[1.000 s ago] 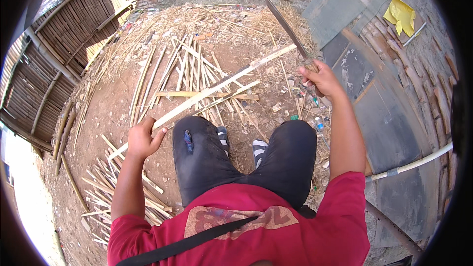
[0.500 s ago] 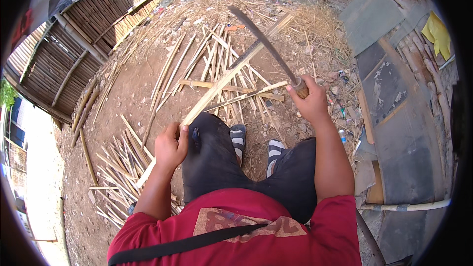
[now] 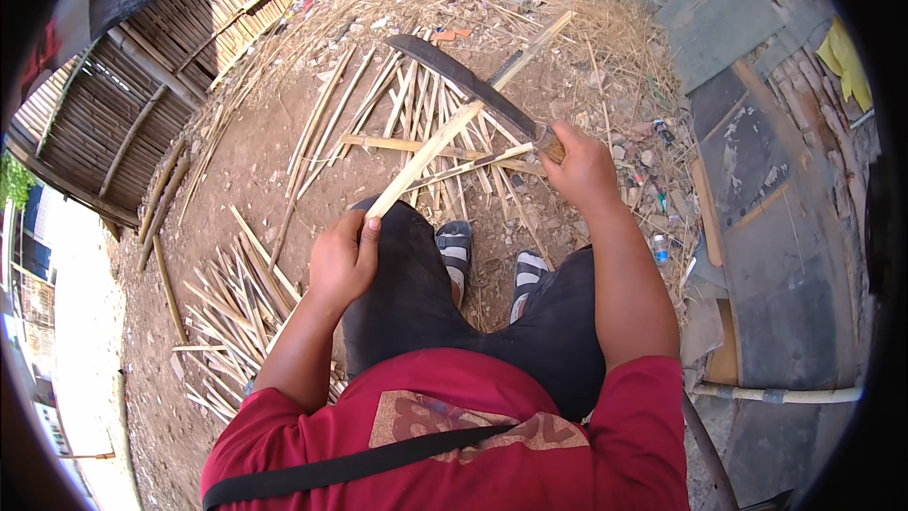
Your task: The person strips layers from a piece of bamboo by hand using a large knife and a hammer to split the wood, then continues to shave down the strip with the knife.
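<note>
My left hand (image 3: 342, 260) is closed round the near part of a long, pale split bamboo strip (image 3: 421, 159). The strip slants up and away to the right, with a dark patch toward its far end. In my right hand (image 3: 582, 170) is the short wooden handle of a machete (image 3: 454, 76). Its dark, curved blade points far left and crosses over the strip; whether the two touch I cannot tell. Just beneath the strip, a thicker bamboo piece (image 3: 378, 143) and a thin stick (image 3: 473, 164) lie on or above the ground pile.
Several cut strips (image 3: 410, 99) lie crossed on the dirt ahead, and another heap of strips (image 3: 232, 322) is at my left. Sandalled feet (image 3: 454, 251) stand below the strip. Dark boards (image 3: 785, 274) line the right side, a bamboo fence (image 3: 123, 123) the left, and a brick wall the back.
The machete has swung left and its blade now shows its broad side. My right hand has shifted slightly up and left. My left hand and the strip have moved a little up and right.
</note>
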